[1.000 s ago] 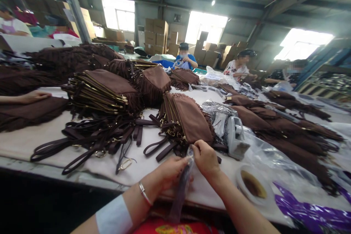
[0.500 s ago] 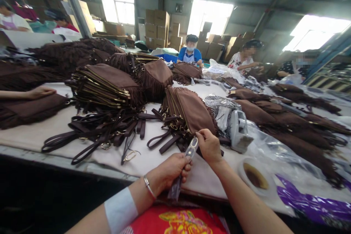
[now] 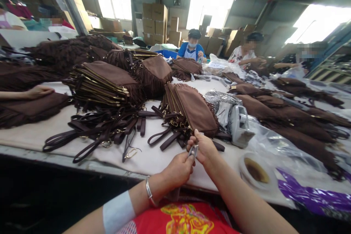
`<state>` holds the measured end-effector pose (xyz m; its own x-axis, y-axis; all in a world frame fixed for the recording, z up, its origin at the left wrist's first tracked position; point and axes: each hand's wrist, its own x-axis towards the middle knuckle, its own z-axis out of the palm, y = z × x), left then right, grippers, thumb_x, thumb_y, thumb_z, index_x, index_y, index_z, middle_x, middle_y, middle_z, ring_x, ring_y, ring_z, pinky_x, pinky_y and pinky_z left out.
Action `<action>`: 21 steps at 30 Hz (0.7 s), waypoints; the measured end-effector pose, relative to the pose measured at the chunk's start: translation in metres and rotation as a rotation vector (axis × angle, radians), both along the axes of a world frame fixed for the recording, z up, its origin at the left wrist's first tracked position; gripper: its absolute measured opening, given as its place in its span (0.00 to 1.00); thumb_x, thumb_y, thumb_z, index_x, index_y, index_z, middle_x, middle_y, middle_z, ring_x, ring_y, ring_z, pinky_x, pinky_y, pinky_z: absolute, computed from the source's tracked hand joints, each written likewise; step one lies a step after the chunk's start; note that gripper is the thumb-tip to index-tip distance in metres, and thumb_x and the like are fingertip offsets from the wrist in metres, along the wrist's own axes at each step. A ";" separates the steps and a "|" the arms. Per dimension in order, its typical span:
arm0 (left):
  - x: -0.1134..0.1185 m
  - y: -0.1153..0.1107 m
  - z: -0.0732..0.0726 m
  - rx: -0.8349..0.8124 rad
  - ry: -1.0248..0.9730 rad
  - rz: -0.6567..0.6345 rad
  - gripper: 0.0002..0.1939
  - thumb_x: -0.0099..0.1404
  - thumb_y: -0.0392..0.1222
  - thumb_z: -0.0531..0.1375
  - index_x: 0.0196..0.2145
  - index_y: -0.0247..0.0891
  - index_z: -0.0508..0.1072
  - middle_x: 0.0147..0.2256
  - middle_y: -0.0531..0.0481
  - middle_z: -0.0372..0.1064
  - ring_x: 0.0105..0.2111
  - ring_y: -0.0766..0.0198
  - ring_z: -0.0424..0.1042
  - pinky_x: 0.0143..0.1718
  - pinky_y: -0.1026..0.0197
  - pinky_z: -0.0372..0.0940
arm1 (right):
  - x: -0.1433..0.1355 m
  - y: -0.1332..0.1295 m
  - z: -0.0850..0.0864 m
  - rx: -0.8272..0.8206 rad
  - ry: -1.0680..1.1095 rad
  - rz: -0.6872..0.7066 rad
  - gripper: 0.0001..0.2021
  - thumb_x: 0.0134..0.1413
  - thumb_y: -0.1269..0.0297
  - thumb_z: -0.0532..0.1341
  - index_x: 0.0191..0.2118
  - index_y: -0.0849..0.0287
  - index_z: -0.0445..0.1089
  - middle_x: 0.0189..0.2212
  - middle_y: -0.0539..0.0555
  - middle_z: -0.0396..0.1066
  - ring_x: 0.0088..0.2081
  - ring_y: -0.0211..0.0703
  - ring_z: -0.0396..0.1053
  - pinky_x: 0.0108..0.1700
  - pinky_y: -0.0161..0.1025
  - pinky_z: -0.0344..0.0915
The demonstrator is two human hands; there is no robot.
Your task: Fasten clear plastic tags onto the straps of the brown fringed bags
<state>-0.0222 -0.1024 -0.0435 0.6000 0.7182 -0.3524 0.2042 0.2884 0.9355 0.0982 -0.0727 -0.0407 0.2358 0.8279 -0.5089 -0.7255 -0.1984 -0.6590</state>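
A narrow strap (image 3: 193, 150) with clear plastic around it and a metal fitting at its upper end is held between my two hands. My left hand (image 3: 178, 170) is closed around the strap, its thumb lying along it. At the fitting end, my right hand (image 3: 202, 148) has its fingers pinched together and partly covers the metal. Just beyond them lies a stack of brown fringed bags (image 3: 193, 108) with gold zips. Dark wrist straps (image 3: 170, 140) with gold clips spread out from that stack toward my hands.
A bigger bag stack (image 3: 106, 76) stands to the left, near another person's hand (image 3: 41, 91). On the right are a tape dispenser (image 3: 240, 126), a tape roll (image 3: 256, 172), plastic sheeting (image 3: 285, 150) and purple plastic (image 3: 309, 193). Other people sit across the table (image 3: 22, 133).
My right hand has turned and closed over the strap's metal end. My left hand has moved slightly up and right, bringing the hands closer; less of the strap shows now.
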 end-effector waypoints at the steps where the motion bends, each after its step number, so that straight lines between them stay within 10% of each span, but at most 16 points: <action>1: -0.002 0.000 0.000 0.048 0.015 -0.002 0.16 0.66 0.52 0.50 0.30 0.38 0.63 0.20 0.57 0.57 0.18 0.71 0.53 0.19 0.66 0.48 | 0.001 0.007 0.002 -0.007 0.051 -0.015 0.14 0.63 0.61 0.56 0.26 0.57 0.56 0.13 0.40 0.54 0.12 0.30 0.54 0.15 0.29 0.55; 4: -0.012 0.000 0.002 0.085 0.032 -0.052 0.13 0.63 0.50 0.55 0.31 0.38 0.64 0.22 0.56 0.59 0.20 0.71 0.55 0.20 0.67 0.50 | 0.007 0.019 0.009 -0.034 0.102 -0.050 0.18 0.66 0.59 0.53 0.24 0.56 0.52 0.12 0.38 0.48 0.11 0.27 0.43 0.12 0.27 0.45; 14: -0.071 -0.013 -0.004 -0.523 -0.200 -0.176 0.20 0.61 0.60 0.57 0.32 0.40 0.60 0.18 0.64 0.44 0.15 0.76 0.37 0.15 0.70 0.35 | 0.018 0.026 0.011 0.011 0.169 -0.061 0.21 0.67 0.56 0.50 0.23 0.56 0.49 0.12 0.38 0.47 0.11 0.27 0.40 0.12 0.27 0.41; 21: -0.087 0.016 0.009 -0.251 0.040 -0.514 0.25 0.61 0.65 0.55 0.30 0.36 0.69 0.20 0.53 0.66 0.17 0.70 0.60 0.20 0.66 0.55 | 0.014 0.024 0.008 0.073 0.183 -0.065 0.21 0.66 0.55 0.52 0.22 0.56 0.49 0.12 0.39 0.47 0.11 0.27 0.40 0.12 0.27 0.40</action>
